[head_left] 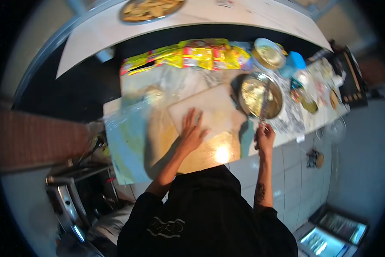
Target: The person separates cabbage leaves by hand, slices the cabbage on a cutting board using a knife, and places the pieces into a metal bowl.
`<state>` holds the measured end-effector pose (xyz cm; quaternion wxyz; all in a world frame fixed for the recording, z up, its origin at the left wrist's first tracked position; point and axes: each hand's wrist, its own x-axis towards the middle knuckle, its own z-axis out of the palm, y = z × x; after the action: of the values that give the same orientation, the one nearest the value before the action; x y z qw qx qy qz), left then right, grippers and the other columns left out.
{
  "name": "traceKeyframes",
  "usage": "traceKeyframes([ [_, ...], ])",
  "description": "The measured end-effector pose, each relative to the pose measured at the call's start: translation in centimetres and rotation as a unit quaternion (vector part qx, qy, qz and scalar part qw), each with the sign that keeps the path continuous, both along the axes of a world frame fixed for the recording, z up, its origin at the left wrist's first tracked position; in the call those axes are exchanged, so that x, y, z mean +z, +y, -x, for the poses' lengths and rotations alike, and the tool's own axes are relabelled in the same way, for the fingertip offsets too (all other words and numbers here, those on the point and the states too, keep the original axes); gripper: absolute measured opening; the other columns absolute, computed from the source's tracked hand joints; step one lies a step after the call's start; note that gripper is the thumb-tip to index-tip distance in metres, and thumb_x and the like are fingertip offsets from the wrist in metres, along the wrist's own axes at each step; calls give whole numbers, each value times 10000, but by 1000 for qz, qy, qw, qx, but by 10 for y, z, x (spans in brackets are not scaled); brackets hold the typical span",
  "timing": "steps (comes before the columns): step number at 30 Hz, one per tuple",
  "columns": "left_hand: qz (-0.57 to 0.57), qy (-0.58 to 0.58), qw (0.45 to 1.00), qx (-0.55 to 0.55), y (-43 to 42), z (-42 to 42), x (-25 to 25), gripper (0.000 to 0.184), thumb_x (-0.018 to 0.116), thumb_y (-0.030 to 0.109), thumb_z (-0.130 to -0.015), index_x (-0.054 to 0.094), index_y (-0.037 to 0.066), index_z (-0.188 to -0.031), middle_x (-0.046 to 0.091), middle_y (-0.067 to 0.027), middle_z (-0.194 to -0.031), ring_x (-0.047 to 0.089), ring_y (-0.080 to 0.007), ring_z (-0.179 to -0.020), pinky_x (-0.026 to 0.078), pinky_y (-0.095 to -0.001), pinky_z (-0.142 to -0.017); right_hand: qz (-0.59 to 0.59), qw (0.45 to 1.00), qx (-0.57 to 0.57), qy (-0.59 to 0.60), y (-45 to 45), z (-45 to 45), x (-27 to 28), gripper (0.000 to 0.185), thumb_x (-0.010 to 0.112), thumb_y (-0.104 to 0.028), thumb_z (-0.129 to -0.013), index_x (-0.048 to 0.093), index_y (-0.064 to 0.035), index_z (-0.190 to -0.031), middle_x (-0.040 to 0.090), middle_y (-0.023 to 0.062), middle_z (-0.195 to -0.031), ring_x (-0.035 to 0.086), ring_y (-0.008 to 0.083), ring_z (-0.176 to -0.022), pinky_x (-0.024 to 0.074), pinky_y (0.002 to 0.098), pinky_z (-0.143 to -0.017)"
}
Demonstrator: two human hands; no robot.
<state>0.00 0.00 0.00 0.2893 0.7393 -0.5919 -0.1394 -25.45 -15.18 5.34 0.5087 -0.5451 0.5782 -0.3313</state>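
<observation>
My left hand (193, 132) lies with its fingers spread on a white cutting board (209, 100), which is set at an angle on the counter. My right hand (264, 136) is closed around the handle of a knife (265, 100). Its long blade reaches into a metal bowl (278, 105), over a pale yellow chopped food (251, 95). Whether the blade touches the food, I cannot tell. The bowl stands just right of the board.
Yellow packets (196, 55) line the counter's back. A tub of pale food (269, 55), a blue-lidded container (295, 62) and several small items stand at right. Clear plastic (130, 115) lies left. On the upper shelf is a tray of long pieces (152, 9).
</observation>
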Motion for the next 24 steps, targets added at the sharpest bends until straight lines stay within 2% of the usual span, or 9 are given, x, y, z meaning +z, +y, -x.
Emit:
traceKeyframes([
  [2, 41, -25, 999, 10, -3, -2, -2, 680, 595, 324, -923, 340, -9, -1458, 239, -266, -1533, 216, -413, -1431, 147, -531, -1171, 73, 996, -4, 49, 6, 0, 12, 153, 590, -119, -939, 572, 24, -989, 550, 47, -672, 542, 106, -455, 380, 265, -359],
  [6, 59, -42, 997, 4, -26, -31, 1, 620, 560, 315, -944, 380, -28, -1429, 309, -260, -1504, 288, -386, -1408, 178, -487, -1173, 247, 951, -22, 186, -14, 1, -1, 185, 639, -51, -826, 595, 53, -973, 631, 224, -726, 613, 287, -546, 472, 393, -558],
  [9, 51, -32, 998, -25, -35, -49, 5, 611, 557, 317, -948, 390, -37, -1417, 331, -256, -1493, 305, -376, -1400, 182, -484, -1173, 214, 947, -20, 238, -14, -7, 34, 171, 634, -47, -829, 589, 50, -962, 624, 201, -675, 629, 311, -570, 465, 406, -556],
  [11, 74, -28, 996, -30, -38, -54, 10, 544, 576, 275, -943, 446, -10, -1387, 372, -244, -1471, 355, -382, -1368, 246, -471, -1151, 222, 945, -28, 239, -22, -3, 32, 172, 632, -39, -834, 571, 39, -975, 614, 189, -638, 621, 329, -569, 454, 411, -549],
  [13, 76, 102, 992, -2, -42, -50, 21, 455, 603, 176, -927, 507, 25, -1346, 483, -224, -1373, 460, -386, -1273, 350, -449, -1091, 256, 939, -28, 227, -32, 5, 30, 190, 631, -38, -844, 551, 25, -1005, 602, 189, -626, 596, 333, -543, 439, 415, -535],
  [17, 117, 123, 985, -22, -58, -13, 70, 404, 621, 89, -907, 550, 44, -1302, 583, -191, -1213, 579, -341, -1112, 469, -405, -968, 250, 940, -3, 232, -49, 17, 26, 198, 638, -51, -859, 541, 15, -1019, 595, 190, -627, 606, 355, -564, 435, 434, -536],
  [19, 83, 316, 944, -48, -75, 11, 83, 400, 631, 71, -902, 550, 37, -1292, 612, -163, -1107, 625, -280, -999, 516, -373, -877, 244, 942, 4, 230, -55, 20, 29, 194, 644, -65, -864, 540, 17, -1006, 600, 191, -633, 611, 354, -573, 439, 432, -545],
  [21, 104, 290, 949, -61, -100, 27, 86, 395, 640, 81, -903, 552, 34, -1285, 616, -153, -1089, 635, -238, -962, 536, -353, -824, 227, 948, 24, 221, -66, 26, 28, 198, 646, -75, -866, 543, 17, -1008, 604, 193, -641, 613, 354, -582, 446, 428, -557],
  [24, 97, 267, 954, -93, -140, 51, 104, 448, 647, 113, -899, 532, 60, -1329, 598, -165, -1172, 612, -277, -1033, 501, -373, -907, 219, 952, 52, 207, -80, 38, 27, 212, 642, -76, -871, 546, 17, -1036, 612, 195, -658, 625, 354, -617, 455, 427, -573],
])
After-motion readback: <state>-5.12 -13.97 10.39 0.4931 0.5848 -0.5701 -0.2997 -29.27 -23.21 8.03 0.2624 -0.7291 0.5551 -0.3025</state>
